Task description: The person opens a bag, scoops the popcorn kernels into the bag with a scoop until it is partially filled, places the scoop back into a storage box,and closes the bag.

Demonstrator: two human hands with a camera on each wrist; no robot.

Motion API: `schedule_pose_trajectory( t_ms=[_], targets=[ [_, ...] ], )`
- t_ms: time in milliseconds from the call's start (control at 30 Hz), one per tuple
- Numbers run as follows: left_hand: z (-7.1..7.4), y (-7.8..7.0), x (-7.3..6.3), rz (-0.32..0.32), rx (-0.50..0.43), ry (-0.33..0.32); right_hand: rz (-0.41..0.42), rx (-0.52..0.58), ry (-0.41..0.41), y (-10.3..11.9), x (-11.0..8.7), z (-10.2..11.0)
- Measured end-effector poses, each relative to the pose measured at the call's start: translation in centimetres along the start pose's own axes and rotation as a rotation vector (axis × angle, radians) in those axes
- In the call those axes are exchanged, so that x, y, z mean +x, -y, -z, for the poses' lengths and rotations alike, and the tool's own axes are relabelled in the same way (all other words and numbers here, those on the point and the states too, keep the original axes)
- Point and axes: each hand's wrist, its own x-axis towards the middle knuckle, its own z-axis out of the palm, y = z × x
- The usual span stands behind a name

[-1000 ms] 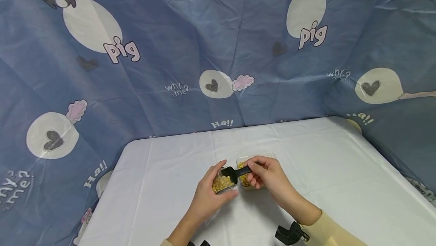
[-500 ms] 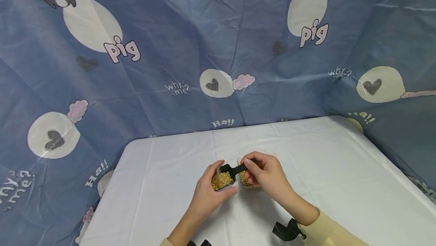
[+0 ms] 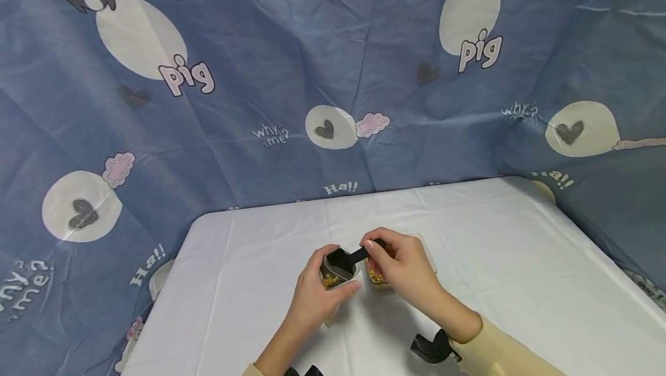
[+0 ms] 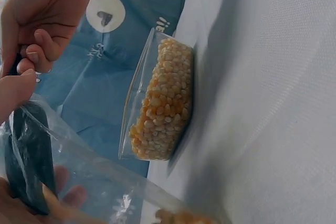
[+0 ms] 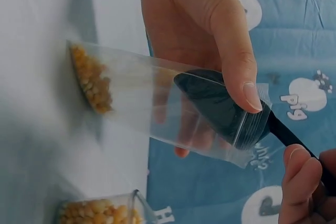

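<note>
- A clear container (image 4: 143, 77) is standing on the white tabletop (image 3: 260, 283) and is holding a heap of yellow and pale corn kernels (image 4: 165, 93).
- Just left of the container, the left hand (image 3: 314, 292) is gripping a clear zip bag (image 5: 136, 95); its fingers are spreading behind the bag while its thumb is pressing the front near the mouth, with the bag's width filling the gap between them.
- The bag is sitting roughly upright beside the container, its mouth facing up; a small pile of kernels (image 5: 93, 80) is lying in its bottom. Whether that bottom is touching the tabletop, I cannot tell.
- Higher than the container, and partly covering it in the head view, the right hand (image 3: 403, 254) is pinching the handle of a black scoop (image 3: 354, 258); its thumb and bent fingers are closing on the handle.
- The scoop is slanting down to the left of the container and above its level, its bowl resting inside the bag's mouth. Whether the bowl is carrying kernels, I cannot tell.
- Nearer the person than the container, a black wrist device (image 3: 434, 348) is sitting by a pale yellow right sleeve (image 3: 502, 350).
- Behind the container, past the tabletop's far edge, a blue printed cloth (image 3: 250, 75) is hanging, showing hearts and the word "pig".
</note>
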Motion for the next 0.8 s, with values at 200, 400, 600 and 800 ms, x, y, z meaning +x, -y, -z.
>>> schedule_pose_trajectory(
  t_ms=[200, 400, 600, 800],
  targets=[
    [0.3, 0.3, 0.1, -0.038, -0.032, -0.028, 0.203, -0.094, -0.037, 0.6, 0.4, -0.2],
    [0.6, 0.7, 0.3, -0.055, -0.05, -0.061, 0.433, -0.258, -0.049, 1.1, 1.0, -0.5],
    [0.6, 1.2, 0.4, -0.04, -0.065, -0.075, 0.542, -0.35, -0.03, 1.2, 1.0, -0.9],
    [0.6, 1.5, 0.3, -0.046, -0.068, -0.065, 0.558, -0.356, -0.035, 1.2, 1.0, -1.0]
  ],
)
